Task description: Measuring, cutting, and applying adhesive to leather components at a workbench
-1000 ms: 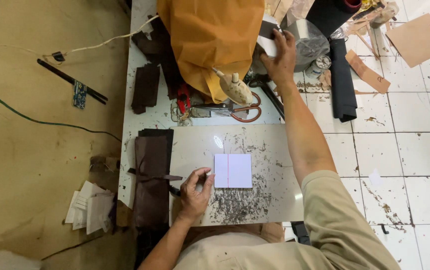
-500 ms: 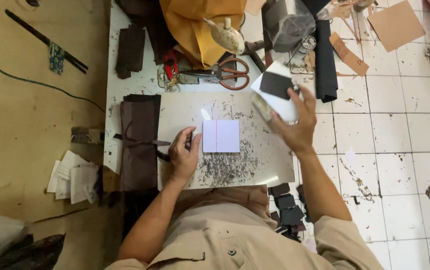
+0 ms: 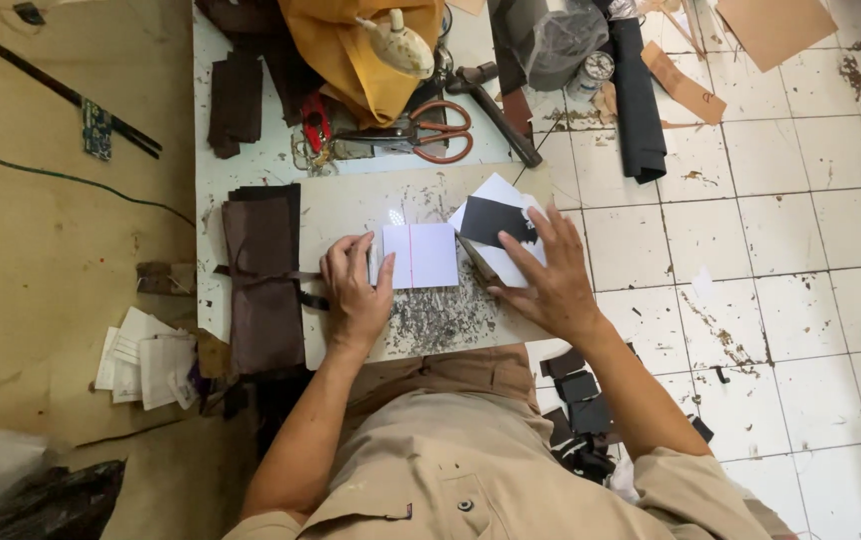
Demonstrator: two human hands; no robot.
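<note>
My left hand (image 3: 356,285) rests on a scratched grey cutting board (image 3: 351,205), fingers curled on the left edge of a small white square card (image 3: 421,255) with a thin red line down its middle. My right hand (image 3: 543,275) lies to the right of the card with fingers spread. It holds a white sheet (image 3: 499,188) with a black piece (image 3: 496,220) on it against the board's right edge. The sheet touches the card's right side. A thin dark strip (image 3: 473,258) lies between card and sheet.
Folded brown leather (image 3: 263,275) lies left of the board. Behind it are red-handled scissors (image 3: 436,130), a yellow cloth (image 3: 361,55), a dark bar tool (image 3: 499,108) and a black roll (image 3: 637,95). Black cut pieces (image 3: 579,390) lie by my right knee, papers (image 3: 146,355) on the left.
My right hand reached to the back of the table, picked up the white sheet with the black piece and brought it down beside the card. My left hand stayed by the card.
</note>
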